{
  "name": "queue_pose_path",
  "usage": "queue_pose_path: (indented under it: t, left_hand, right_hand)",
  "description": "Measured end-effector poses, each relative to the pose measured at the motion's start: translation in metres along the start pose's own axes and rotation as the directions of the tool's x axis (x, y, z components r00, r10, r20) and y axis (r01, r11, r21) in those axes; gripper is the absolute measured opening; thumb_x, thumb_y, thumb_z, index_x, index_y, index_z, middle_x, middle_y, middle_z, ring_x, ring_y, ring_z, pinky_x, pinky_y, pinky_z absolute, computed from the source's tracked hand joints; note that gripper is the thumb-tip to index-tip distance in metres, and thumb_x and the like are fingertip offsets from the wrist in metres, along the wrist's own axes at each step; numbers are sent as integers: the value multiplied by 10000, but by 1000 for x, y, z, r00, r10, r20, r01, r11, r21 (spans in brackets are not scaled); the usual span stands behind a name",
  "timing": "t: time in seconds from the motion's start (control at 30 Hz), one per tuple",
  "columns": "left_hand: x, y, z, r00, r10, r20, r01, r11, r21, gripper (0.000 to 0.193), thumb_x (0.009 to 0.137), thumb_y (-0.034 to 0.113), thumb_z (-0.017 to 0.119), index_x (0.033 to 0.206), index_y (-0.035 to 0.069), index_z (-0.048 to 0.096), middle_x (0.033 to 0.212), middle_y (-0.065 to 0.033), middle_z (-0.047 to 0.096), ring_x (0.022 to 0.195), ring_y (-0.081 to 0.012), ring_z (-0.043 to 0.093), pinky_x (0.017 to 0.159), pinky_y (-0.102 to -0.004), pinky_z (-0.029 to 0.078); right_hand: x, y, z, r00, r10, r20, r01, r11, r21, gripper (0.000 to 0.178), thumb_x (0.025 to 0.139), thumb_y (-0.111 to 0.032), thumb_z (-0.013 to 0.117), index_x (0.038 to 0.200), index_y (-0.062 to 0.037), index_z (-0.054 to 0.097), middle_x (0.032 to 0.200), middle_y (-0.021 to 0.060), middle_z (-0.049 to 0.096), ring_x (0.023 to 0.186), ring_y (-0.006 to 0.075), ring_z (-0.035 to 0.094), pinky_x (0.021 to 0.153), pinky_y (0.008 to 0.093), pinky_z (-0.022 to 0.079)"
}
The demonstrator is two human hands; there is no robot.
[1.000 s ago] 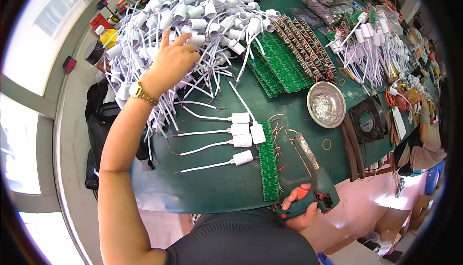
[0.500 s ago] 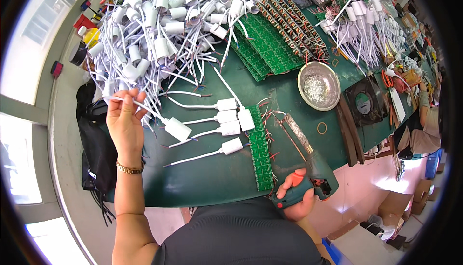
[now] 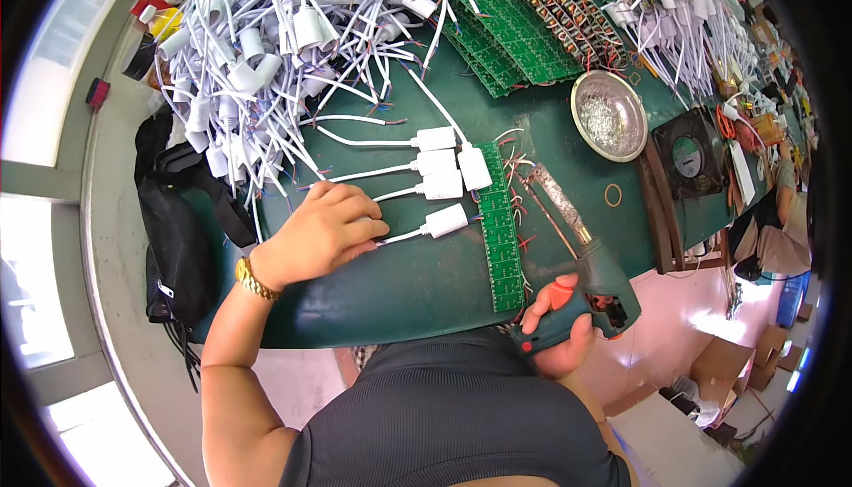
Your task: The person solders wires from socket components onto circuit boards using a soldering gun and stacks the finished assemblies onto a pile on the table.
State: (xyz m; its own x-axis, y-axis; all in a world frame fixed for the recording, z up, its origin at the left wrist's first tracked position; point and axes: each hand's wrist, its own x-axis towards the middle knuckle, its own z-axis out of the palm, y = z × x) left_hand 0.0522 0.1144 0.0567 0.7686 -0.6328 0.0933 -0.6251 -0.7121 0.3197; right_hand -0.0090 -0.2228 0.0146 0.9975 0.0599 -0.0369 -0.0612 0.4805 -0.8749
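Note:
My left hand (image 3: 324, 231) is curled palm-down over the cables, its fingers and thumb closed at the white cable (image 3: 402, 237) of the nearest lamp holder (image 3: 445, 220). Much of that cable is hidden beneath it. Several more white lamp holders (image 3: 435, 162) lie in a row beside it, with one (image 3: 475, 166) resting against the far end of a green circuit board strip (image 3: 503, 247). Thin wires stick out along the strip's right side. My right hand (image 3: 568, 332) grips a dark green soldering gun (image 3: 608, 287) with a red trigger, its metal tip pointing away over the table.
A big heap of corded white lamp holders (image 3: 306, 26) fills the far left. Behind the strip are stacked green boards (image 3: 524, 35) and a metal bowl (image 3: 583, 132). A black fan (image 3: 688, 157) stands at right; a black bag (image 3: 169, 247) hangs at left. A person (image 3: 777, 221) sits far right.
My left hand has come down and right from beside the heap to the row of cables. The lamp holder it held up no longer shows. My right hand keeps the soldering gun.

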Motion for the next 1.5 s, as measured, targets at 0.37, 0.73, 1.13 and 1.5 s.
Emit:
queue_pose_path:
  t: [0.37,0.73,1.13,1.5]
  left_hand:
    - [2,15,23,959,-150,-240,157,988,9,619,724,68,780,1206,-9,400,1018,-203,499,910,-374,522,770,-440,458]
    - [56,87,53,977,-21,-213,-61,927,-371,244,761,87,732,990,83,650,886,-72,544,678,-226,603,549,-335,493]
    - [78,67,85,844,-126,-522,126,991,-35,184,601,28,736,738,97,633,1084,-77,591,987,-284,511,858,-414,347]
    - [83,68,86,876,-268,-401,221,962,-160,127,613,5,663,683,81,589,1077,-57,593,1116,-326,492,943,-442,334]
  right_hand:
    - [-24,4,-9,997,72,18,-72,997,11,606,916,-524,543,1274,-48,431,851,156,590,640,199,588,628,321,477]
    - [-26,-5,-29,995,85,61,-79,993,-86,599,915,-542,552,1299,-98,432,837,148,592,659,186,587,571,297,476]
    - [-36,1,-34,994,75,79,-67,992,-105,612,905,-530,579,1314,-104,418,856,161,603,667,187,596,559,286,476]
    - [-44,-20,-41,965,173,200,-69,895,-440,617,914,-463,578,1243,50,481,868,163,600,687,196,609,562,277,504]
